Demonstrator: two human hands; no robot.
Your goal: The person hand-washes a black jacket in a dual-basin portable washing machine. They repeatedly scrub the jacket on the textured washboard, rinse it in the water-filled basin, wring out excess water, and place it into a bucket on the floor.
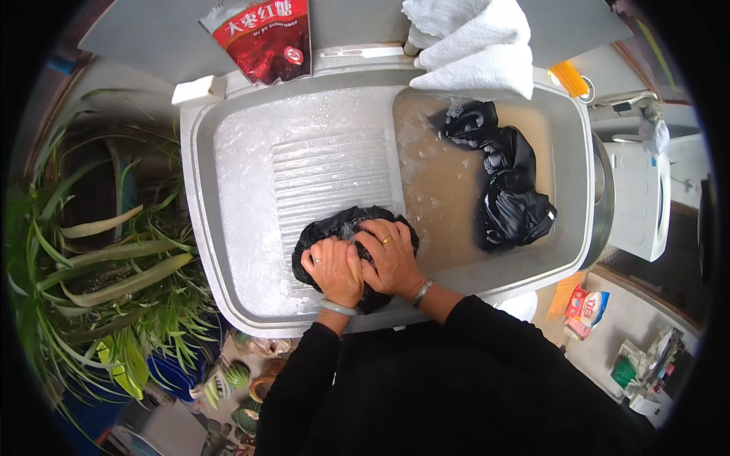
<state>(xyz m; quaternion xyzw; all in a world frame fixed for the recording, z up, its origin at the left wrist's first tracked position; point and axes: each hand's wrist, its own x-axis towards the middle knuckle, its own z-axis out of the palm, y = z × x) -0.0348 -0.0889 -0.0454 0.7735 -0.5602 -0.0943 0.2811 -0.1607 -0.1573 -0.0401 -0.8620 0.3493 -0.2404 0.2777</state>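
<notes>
Both of my hands press together on a wet, bunched black cloth (325, 222) at the near edge of the sink's ribbed washboard (331, 171). My left hand (336, 268) grips its left part, and my right hand (389, 253) grips its right part, with the fingers dug into the folds. The underside of the cloth is hidden. In the right basin, a second black garment (513, 188) lies partly sunk in cloudy brownish water (439, 194) with some suds. Foamy wetness covers the flat left part of the laundry sink (245, 228).
A white bar of soap (198, 91) sits on the back left rim. Behind the sink stand a red pouch (268, 43) and a white towel (479, 51) hanging over the rim. An orange brush-like object (569, 78) is at the back right corner. Leafy potted plants (114, 256) crowd the left side.
</notes>
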